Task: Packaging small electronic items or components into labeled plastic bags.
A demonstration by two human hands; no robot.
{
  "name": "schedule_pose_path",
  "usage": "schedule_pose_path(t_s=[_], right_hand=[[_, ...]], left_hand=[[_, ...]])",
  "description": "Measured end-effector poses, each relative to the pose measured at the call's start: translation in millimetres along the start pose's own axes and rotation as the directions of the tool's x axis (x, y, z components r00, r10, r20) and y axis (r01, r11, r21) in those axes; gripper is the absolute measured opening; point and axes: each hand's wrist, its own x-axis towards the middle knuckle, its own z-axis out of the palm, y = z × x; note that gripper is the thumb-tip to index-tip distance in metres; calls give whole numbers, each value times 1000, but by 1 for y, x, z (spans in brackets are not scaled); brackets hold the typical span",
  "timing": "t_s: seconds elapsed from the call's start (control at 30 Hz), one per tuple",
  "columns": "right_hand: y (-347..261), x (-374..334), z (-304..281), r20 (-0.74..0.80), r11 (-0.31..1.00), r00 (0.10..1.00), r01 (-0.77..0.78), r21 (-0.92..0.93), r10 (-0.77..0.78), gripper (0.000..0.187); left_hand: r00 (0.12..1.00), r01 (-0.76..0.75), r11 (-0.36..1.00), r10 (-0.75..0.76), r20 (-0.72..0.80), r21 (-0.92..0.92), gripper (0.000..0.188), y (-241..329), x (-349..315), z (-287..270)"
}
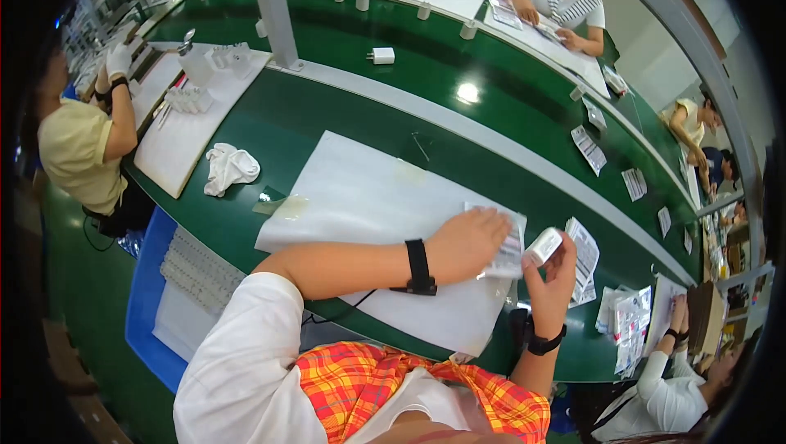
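Observation:
My left hand lies flat on a clear printed plastic bag at the right end of a white foam sheet. A black strap circles that wrist, with a cord running off it. My right hand is raised beside it and grips a small white block-shaped part between thumb and fingers. It wears a black wristband. More printed bags lie just right of the part.
A green conveyor belt carries a white plug-like block and printed leaflets. A crumpled white cloth lies left of the sheet. A blue tray with white parts sits at lower left. Other people work at the left, top and right.

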Motion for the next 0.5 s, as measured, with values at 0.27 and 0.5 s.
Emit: schedule_pose_path(t_s=[0.27,0.5], right_hand=[[-6,15,9,-84,929,992,61,-366,-98,60],[-5,9,7,489,703,847,478,-526,-209,57]], left_hand=[[948,114,989,-80,309,-92,47,-25,15,14],[941,152,945,-49,334,-291,43,-46,8,28]])
